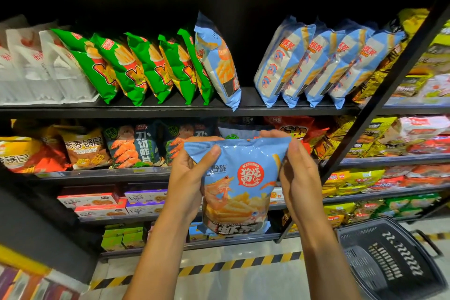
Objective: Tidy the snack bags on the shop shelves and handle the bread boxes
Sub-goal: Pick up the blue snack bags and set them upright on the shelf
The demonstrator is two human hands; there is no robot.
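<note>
Your left hand [188, 175] and right hand [298, 178] grip the blue shrimp-stick bag [239, 185] upright, long axis 12-to-6; a black basket [389, 258] sits at 4 o'clock.

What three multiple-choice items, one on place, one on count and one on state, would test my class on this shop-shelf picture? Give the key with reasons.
1. Where is the gap in the blue-bag row?
A. Between the lone blue bag and the four-bag group
B. Left of the white bags
C. On the bottom shelf

2. How many green snack bags stand on that shelf?
A. Two
B. Five
C. Nine

3. How is the blue shrimp-stick bag held?
A. One hand only
B. Lying in the basket
C. Both hands at its top corners

Key: 1 A, bare shelf shows between them. 2 B, five green snack bags lean together. 3 C, left hand and right hand grip the blue shrimp-stick bag.
</note>
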